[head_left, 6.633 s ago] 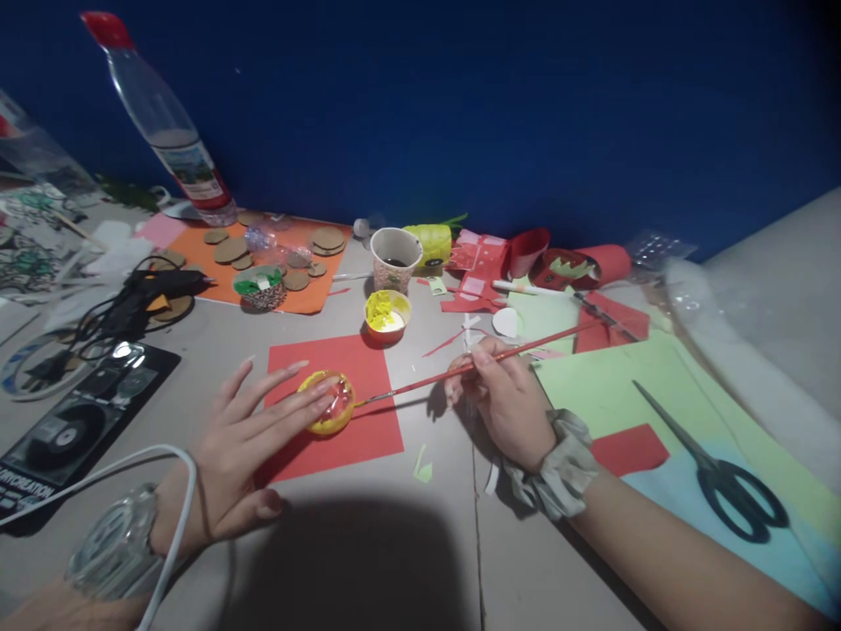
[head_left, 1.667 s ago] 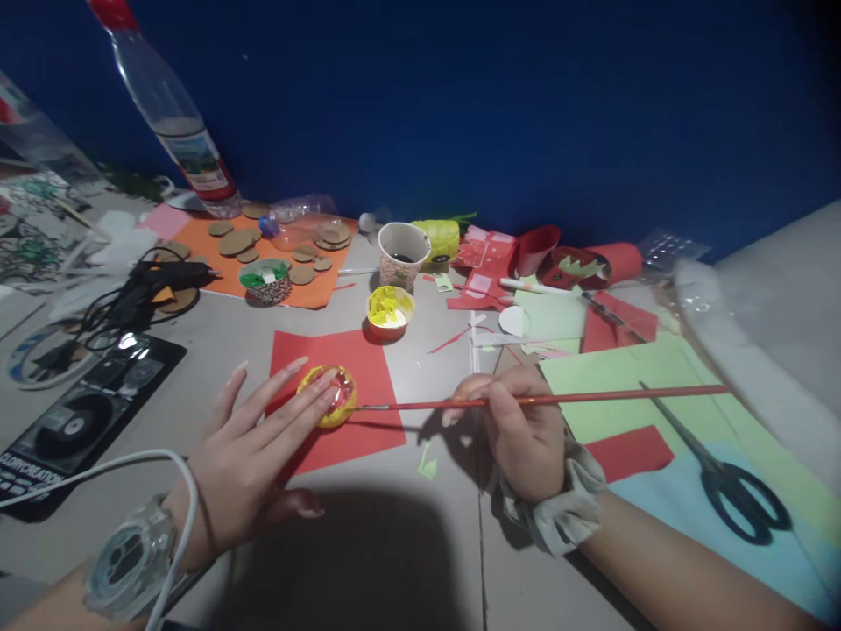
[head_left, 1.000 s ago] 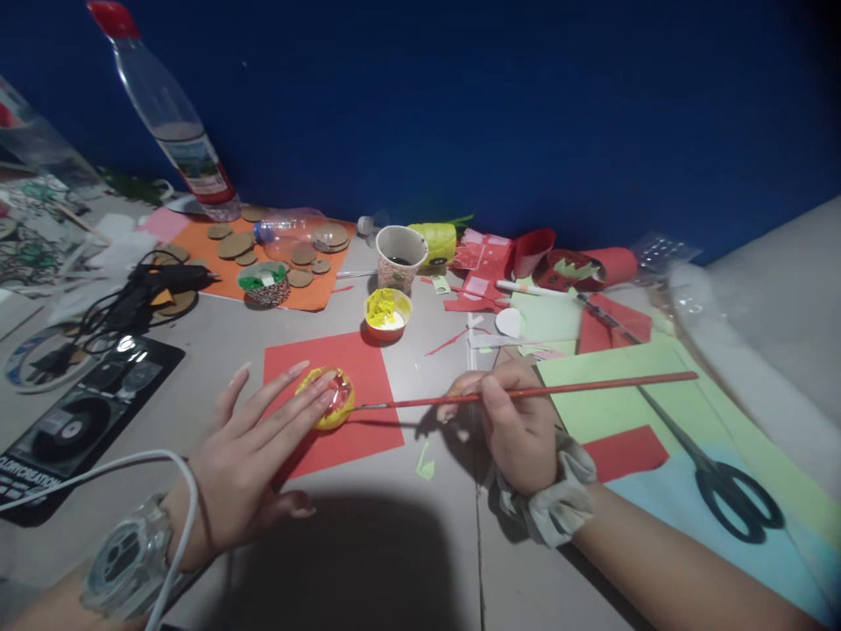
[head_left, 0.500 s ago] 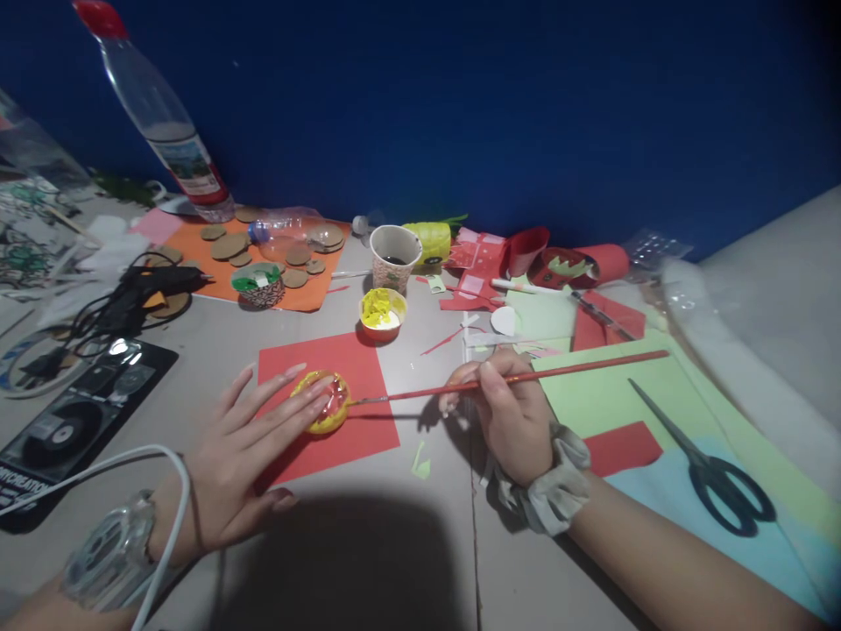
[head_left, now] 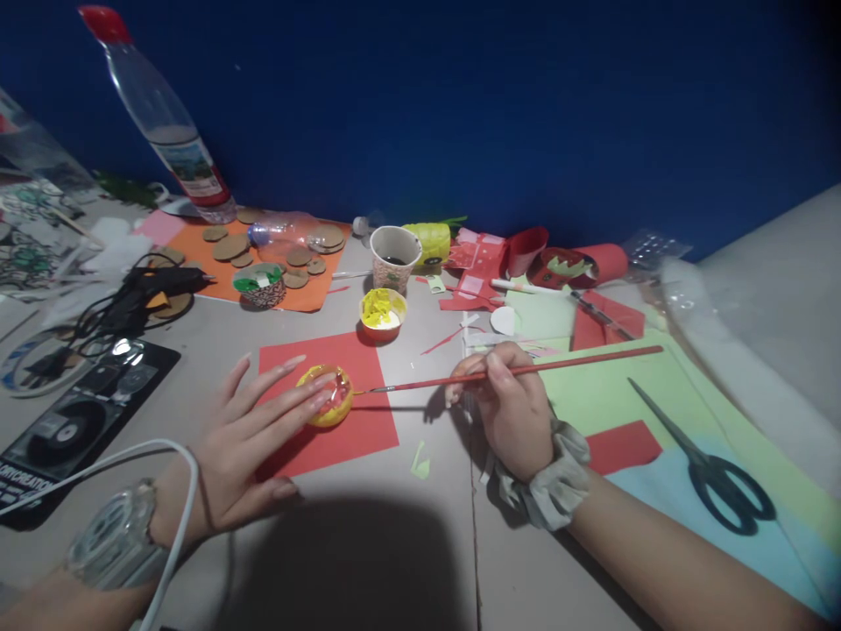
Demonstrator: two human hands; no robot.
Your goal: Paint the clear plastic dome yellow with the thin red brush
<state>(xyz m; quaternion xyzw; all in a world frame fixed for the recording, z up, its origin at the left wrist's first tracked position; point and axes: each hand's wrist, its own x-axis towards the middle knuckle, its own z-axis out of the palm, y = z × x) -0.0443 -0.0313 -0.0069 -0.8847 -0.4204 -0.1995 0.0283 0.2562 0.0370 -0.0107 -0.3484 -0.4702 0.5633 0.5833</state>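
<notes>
My left hand (head_left: 253,438) lies flat with spread fingers, its fingertips pressing on a small round, clear piece with a yellow-painted rim (head_left: 330,419). That piece rests on a square of red paper (head_left: 368,368). Between the fingers of my right hand (head_left: 509,407) is a thin red paintbrush (head_left: 584,361), held nearly level. Its yellow-tinged tip is at the right edge of the round piece. Behind the red paper stands a small cup of yellow paint (head_left: 383,314), with a paper cup (head_left: 394,258) of dark liquid just beyond it.
Black scissors (head_left: 716,486) lie on coloured sheets at right. Red and green paper scraps (head_left: 473,294) clutter the back. At left are a phone-like black panel (head_left: 92,421), a glue gun (head_left: 158,279), a tall bottle (head_left: 177,145) and cardboard discs (head_left: 229,245). A white cable (head_left: 177,526) crosses my left wrist.
The brush tip has shifted slightly up and to the right along the rim. The round piece has moved slightly right and up under my left fingers.
</notes>
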